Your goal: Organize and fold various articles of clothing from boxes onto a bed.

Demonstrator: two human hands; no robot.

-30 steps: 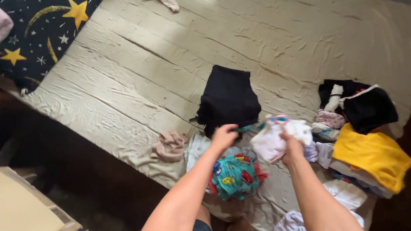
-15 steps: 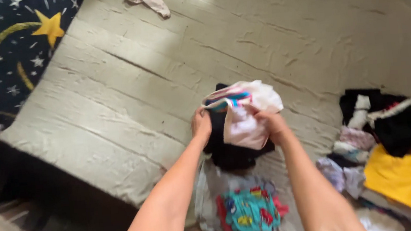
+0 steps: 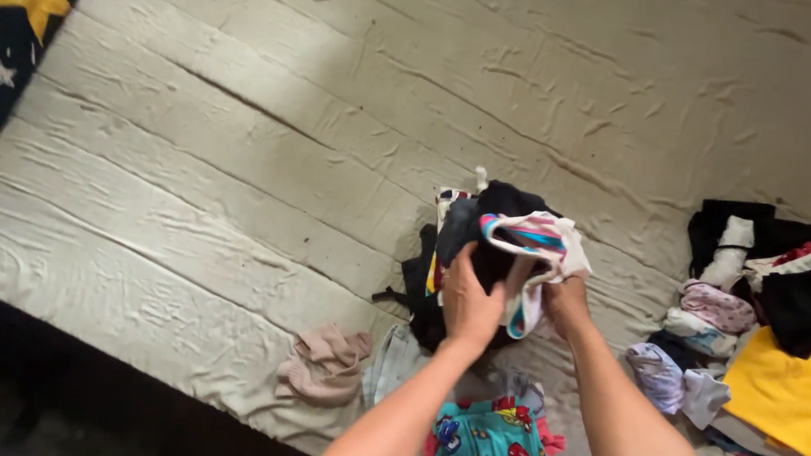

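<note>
Standing at the bed's (image 3: 220, 157) near edge, a person grips a white garment (image 3: 532, 251) with striped trim. Left hand (image 3: 469, 301) and right hand (image 3: 564, 297) both clutch it above a black pile (image 3: 448, 254). Yellow cloth (image 3: 808, 397) lies near the right edge.

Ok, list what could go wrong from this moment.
The left hand and right hand grip a black garment and a white striped-trim piece together, so one might slip out. The teal printed cloth lies near the mattress edge and could slide off.
</note>
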